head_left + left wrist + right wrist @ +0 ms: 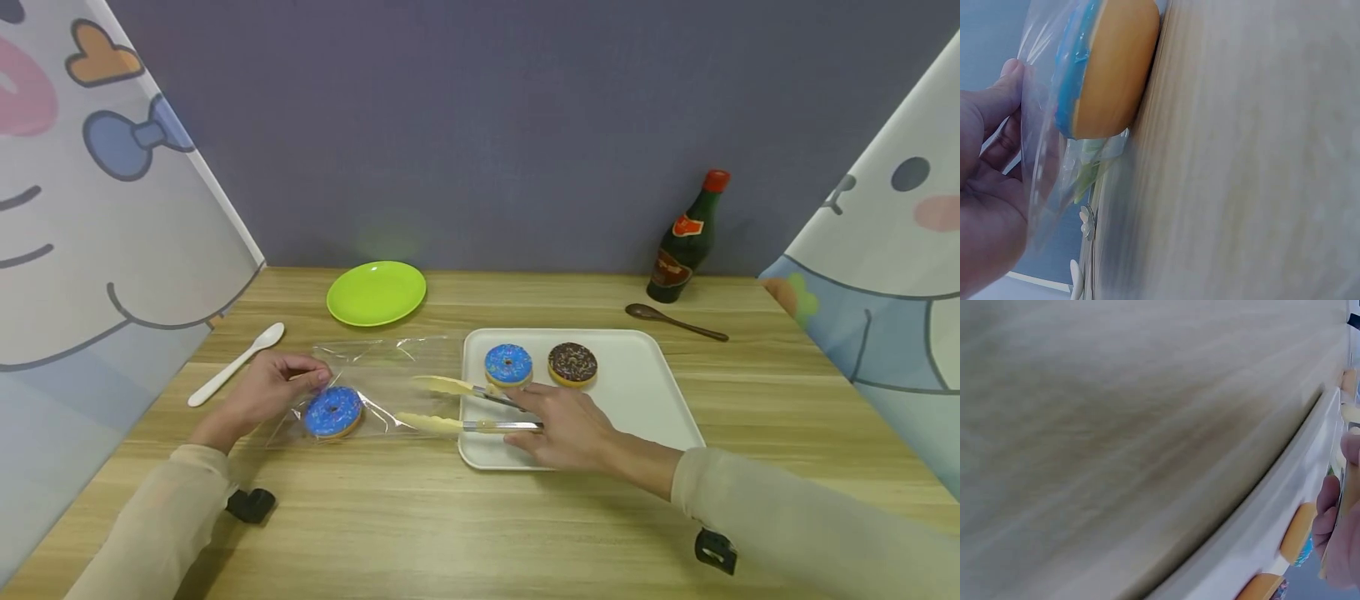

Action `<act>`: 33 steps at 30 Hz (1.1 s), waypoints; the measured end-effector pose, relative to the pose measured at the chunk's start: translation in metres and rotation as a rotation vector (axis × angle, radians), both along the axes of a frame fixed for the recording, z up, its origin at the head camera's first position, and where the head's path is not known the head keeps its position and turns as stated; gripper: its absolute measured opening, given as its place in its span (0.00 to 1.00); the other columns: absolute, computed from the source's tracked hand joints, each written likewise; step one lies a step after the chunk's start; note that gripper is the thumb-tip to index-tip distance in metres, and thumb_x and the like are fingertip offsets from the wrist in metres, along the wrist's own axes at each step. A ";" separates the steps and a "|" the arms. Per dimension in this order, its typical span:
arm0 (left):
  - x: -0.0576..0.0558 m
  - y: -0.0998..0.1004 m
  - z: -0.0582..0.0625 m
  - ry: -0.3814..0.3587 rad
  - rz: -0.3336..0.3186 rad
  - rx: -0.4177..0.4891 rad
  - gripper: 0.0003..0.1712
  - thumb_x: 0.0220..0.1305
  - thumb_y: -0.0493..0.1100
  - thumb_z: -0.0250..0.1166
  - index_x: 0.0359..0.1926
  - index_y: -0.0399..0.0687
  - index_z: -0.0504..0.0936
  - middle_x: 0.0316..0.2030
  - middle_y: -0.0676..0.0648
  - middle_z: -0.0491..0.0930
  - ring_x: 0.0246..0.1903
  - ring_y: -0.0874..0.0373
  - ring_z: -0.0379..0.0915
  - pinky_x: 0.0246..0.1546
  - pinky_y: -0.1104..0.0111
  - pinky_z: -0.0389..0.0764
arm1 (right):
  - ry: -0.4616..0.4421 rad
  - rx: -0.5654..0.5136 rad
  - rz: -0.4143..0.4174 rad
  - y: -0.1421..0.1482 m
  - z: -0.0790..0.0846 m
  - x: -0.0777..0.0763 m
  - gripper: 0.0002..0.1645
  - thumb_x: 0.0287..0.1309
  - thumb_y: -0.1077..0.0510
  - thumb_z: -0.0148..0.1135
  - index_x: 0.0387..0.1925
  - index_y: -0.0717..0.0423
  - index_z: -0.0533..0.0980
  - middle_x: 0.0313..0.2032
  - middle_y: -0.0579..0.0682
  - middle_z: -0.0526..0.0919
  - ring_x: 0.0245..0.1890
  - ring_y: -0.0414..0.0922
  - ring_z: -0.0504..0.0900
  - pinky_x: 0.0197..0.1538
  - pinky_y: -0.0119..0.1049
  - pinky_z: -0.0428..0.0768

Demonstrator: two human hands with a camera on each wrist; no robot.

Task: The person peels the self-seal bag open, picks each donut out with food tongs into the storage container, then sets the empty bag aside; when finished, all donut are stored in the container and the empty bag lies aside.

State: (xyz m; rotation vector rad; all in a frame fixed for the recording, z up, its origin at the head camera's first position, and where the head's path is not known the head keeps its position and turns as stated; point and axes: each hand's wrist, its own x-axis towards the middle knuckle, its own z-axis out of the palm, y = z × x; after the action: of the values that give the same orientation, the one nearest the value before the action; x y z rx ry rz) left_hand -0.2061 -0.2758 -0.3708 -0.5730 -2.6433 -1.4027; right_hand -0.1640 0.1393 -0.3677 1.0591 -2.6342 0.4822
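Observation:
My left hand (273, 387) pinches the closed-off left end of a clear plastic bag (390, 358) between thumb and fingers. Inside the bag, close by those fingers, lies a blue-iced donut (333, 412); its tan side shows in the left wrist view. In my right hand (573, 421) I grip kitchen tongs (495, 426) with cream-yellow tips. Their arms stand apart, holding nothing, with the tips over the right part of the bag. Beneath the right hand is a white tray (637, 408) bearing another blue-iced donut (497, 365) and a chocolate-iced donut (561, 363).
A green plate (377, 293) sits at the back left, and a white spoon (236, 364) lies left of my left hand. Behind the tray's right side are a dark wooden spoon (675, 322) and a tall green bottle (681, 242), near the grey back wall.

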 end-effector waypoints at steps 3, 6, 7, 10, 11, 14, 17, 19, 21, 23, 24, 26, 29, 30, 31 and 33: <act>0.000 0.000 0.001 0.002 -0.011 0.007 0.06 0.61 0.32 0.64 0.34 0.31 0.84 0.27 0.45 0.82 0.27 0.62 0.77 0.28 0.71 0.79 | -0.041 0.024 0.013 -0.008 0.004 -0.004 0.32 0.49 0.42 0.68 0.54 0.54 0.78 0.49 0.50 0.81 0.46 0.44 0.80 0.38 0.41 0.80; 0.000 0.001 0.001 0.001 -0.011 0.020 0.06 0.61 0.31 0.64 0.35 0.29 0.84 0.28 0.42 0.82 0.27 0.63 0.77 0.28 0.71 0.80 | -0.081 0.048 0.031 -0.016 0.006 -0.009 0.32 0.50 0.42 0.67 0.55 0.53 0.77 0.51 0.51 0.80 0.47 0.47 0.80 0.37 0.42 0.80; 0.000 0.000 0.001 0.002 -0.012 0.020 0.06 0.61 0.31 0.64 0.35 0.29 0.84 0.28 0.41 0.82 0.27 0.62 0.77 0.28 0.71 0.80 | -0.088 0.054 0.037 -0.019 0.007 -0.011 0.32 0.50 0.42 0.67 0.55 0.53 0.77 0.51 0.51 0.80 0.46 0.47 0.81 0.35 0.41 0.80; 0.000 0.001 0.000 0.010 -0.015 0.038 0.05 0.61 0.29 0.63 0.35 0.26 0.83 0.28 0.37 0.81 0.26 0.60 0.78 0.28 0.70 0.80 | -0.098 0.074 0.053 -0.026 0.008 -0.016 0.32 0.51 0.41 0.67 0.55 0.52 0.77 0.50 0.51 0.81 0.43 0.47 0.82 0.32 0.40 0.79; 0.001 0.001 0.000 0.014 -0.017 0.044 0.05 0.60 0.28 0.63 0.35 0.26 0.83 0.28 0.37 0.81 0.26 0.60 0.78 0.27 0.70 0.80 | -0.097 0.079 0.057 -0.029 0.008 -0.017 0.32 0.51 0.41 0.66 0.55 0.52 0.77 0.49 0.50 0.81 0.42 0.46 0.82 0.32 0.40 0.79; 0.003 0.002 0.002 0.027 -0.021 0.058 0.05 0.60 0.28 0.63 0.35 0.25 0.83 0.28 0.36 0.81 0.25 0.60 0.78 0.27 0.70 0.80 | -0.097 0.095 0.068 -0.035 0.009 -0.021 0.32 0.51 0.40 0.66 0.55 0.50 0.77 0.42 0.45 0.82 0.34 0.41 0.80 0.29 0.38 0.77; 0.004 0.003 0.003 0.035 -0.020 0.058 0.05 0.60 0.28 0.63 0.35 0.26 0.83 0.29 0.37 0.81 0.25 0.60 0.77 0.27 0.70 0.80 | -0.093 0.111 0.086 -0.041 0.008 -0.025 0.32 0.51 0.40 0.65 0.55 0.50 0.76 0.34 0.42 0.79 0.25 0.37 0.72 0.24 0.33 0.72; 0.004 0.003 0.003 0.034 -0.019 0.059 0.05 0.60 0.28 0.63 0.35 0.26 0.83 0.29 0.37 0.81 0.26 0.60 0.77 0.27 0.70 0.80 | -0.096 0.121 0.103 -0.043 0.008 -0.027 0.32 0.52 0.39 0.65 0.56 0.51 0.76 0.31 0.41 0.77 0.23 0.36 0.69 0.22 0.31 0.69; 0.004 0.004 0.003 0.035 -0.019 0.056 0.05 0.60 0.28 0.63 0.35 0.26 0.83 0.30 0.37 0.81 0.26 0.60 0.78 0.27 0.70 0.80 | -0.102 0.128 0.119 -0.044 0.008 -0.029 0.33 0.52 0.39 0.65 0.56 0.52 0.75 0.31 0.42 0.77 0.23 0.36 0.68 0.22 0.30 0.68; 0.005 0.004 0.004 0.033 -0.020 0.055 0.05 0.60 0.28 0.63 0.35 0.26 0.83 0.31 0.37 0.81 0.26 0.59 0.78 0.27 0.70 0.80 | -0.104 0.135 0.135 -0.046 0.007 -0.031 0.33 0.53 0.39 0.65 0.57 0.52 0.75 0.31 0.42 0.77 0.22 0.36 0.69 0.22 0.30 0.68; 0.005 0.005 0.004 0.035 -0.020 0.054 0.05 0.60 0.28 0.63 0.35 0.27 0.83 0.31 0.38 0.81 0.26 0.59 0.78 0.27 0.70 0.80 | -0.102 0.139 0.142 -0.047 0.007 -0.032 0.33 0.53 0.40 0.64 0.57 0.52 0.75 0.32 0.43 0.77 0.23 0.36 0.69 0.23 0.30 0.69; 0.005 0.005 0.004 0.041 -0.018 0.046 0.05 0.60 0.28 0.64 0.35 0.27 0.83 0.31 0.38 0.82 0.26 0.59 0.78 0.27 0.71 0.80 | -0.097 0.146 0.154 -0.049 0.007 -0.033 0.33 0.53 0.40 0.65 0.57 0.53 0.75 0.33 0.43 0.77 0.24 0.36 0.69 0.23 0.31 0.69; 0.005 0.006 0.005 0.045 -0.016 0.035 0.04 0.60 0.29 0.64 0.34 0.29 0.84 0.31 0.38 0.82 0.26 0.59 0.78 0.27 0.70 0.80 | -0.090 0.166 0.161 -0.052 0.007 -0.035 0.34 0.53 0.40 0.64 0.57 0.54 0.74 0.35 0.43 0.78 0.25 0.36 0.70 0.24 0.31 0.70; 0.006 0.006 0.005 0.046 -0.015 0.031 0.04 0.60 0.29 0.64 0.34 0.29 0.84 0.31 0.38 0.82 0.26 0.60 0.78 0.27 0.70 0.80 | -0.089 0.172 0.161 -0.053 0.007 -0.036 0.34 0.53 0.40 0.64 0.58 0.54 0.74 0.36 0.43 0.78 0.25 0.36 0.70 0.25 0.31 0.70; 0.006 0.006 0.005 0.046 -0.014 0.028 0.04 0.60 0.29 0.64 0.34 0.29 0.84 0.31 0.38 0.82 0.26 0.60 0.78 0.27 0.70 0.80 | -0.092 0.178 0.160 -0.054 0.007 -0.036 0.35 0.53 0.40 0.64 0.58 0.54 0.74 0.37 0.43 0.78 0.26 0.36 0.70 0.25 0.31 0.70; 0.006 0.007 0.005 0.048 -0.011 0.021 0.04 0.60 0.29 0.64 0.34 0.29 0.84 0.30 0.38 0.82 0.26 0.60 0.78 0.27 0.70 0.80 | -0.097 0.191 0.156 -0.056 0.007 -0.036 0.35 0.54 0.39 0.63 0.59 0.53 0.74 0.39 0.43 0.78 0.27 0.36 0.71 0.25 0.30 0.71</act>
State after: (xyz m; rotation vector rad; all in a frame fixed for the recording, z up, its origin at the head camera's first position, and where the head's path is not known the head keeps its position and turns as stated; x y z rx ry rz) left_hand -0.2000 -0.2690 -0.3659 -0.6114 -2.5890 -1.4005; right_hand -0.2002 0.0834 -0.3609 1.3394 -2.7387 0.3250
